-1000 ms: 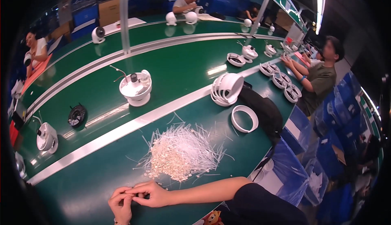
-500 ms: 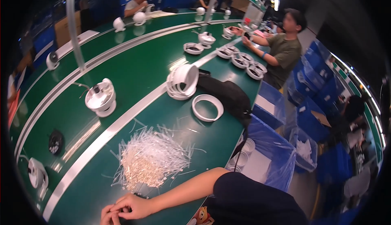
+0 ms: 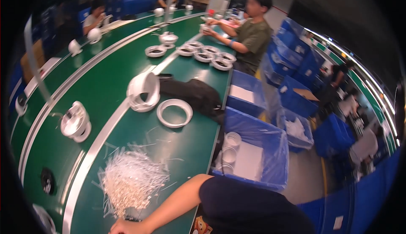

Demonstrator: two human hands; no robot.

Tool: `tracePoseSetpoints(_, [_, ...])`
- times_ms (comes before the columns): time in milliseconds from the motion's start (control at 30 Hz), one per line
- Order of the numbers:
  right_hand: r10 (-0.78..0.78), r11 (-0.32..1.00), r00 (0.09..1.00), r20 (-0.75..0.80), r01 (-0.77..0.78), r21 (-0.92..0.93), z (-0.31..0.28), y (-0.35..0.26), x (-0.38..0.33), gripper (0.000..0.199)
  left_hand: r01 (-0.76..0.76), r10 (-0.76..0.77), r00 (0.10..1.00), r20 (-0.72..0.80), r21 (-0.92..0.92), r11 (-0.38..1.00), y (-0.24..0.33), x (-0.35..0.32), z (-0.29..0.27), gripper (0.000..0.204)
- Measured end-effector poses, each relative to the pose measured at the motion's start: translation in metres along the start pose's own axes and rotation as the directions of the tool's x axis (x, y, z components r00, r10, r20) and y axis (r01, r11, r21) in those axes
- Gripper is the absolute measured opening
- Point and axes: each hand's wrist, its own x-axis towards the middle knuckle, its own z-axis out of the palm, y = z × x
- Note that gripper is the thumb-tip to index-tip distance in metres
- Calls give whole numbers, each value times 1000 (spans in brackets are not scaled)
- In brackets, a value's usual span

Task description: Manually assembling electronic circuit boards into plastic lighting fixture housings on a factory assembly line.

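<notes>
My right hand (image 3: 125, 226) is at the lower edge, its fingers cut off, so their closure and anything in them are hidden. My left hand is out of the picture. Just beyond the right hand lies a heap of clear thin strips and small cream-coloured pieces (image 3: 131, 179), spread on the green worktop (image 3: 186, 143). A small dark item (image 3: 133, 218) shows between the hand and the heap. Farther off are a white ring (image 3: 174, 113) lying flat and a leaning stack of white rings (image 3: 144, 91).
Black cloth (image 3: 190, 92) lies behind the white ring. White round housings (image 3: 76, 122) stand on the green belt at left. Blue lined bins (image 3: 277, 166) line the worktop's right side, one holding white rings. A co-worker (image 3: 256, 31) handles a white part beyond several dish-shaped parts (image 3: 204, 56).
The view has swung right, so the bench things sit farther left. My left hand, earlier touching the right one, has left the picture, and the right hand now sits lower.
</notes>
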Motion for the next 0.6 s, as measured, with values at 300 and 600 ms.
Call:
tracePoseSetpoints(300, [41, 988, 998, 38, -34, -154, 2, -6, -5, 23, -78, 69, 990, -126, -66, 995, -9, -1, -3, 25])
tracePoseSetpoints(600, [-82, 988, 991, 107, 96, -125, 0, 13, -13, 12, 13, 2, 983, -186, 79, 997, 3, -5, -2, 28])
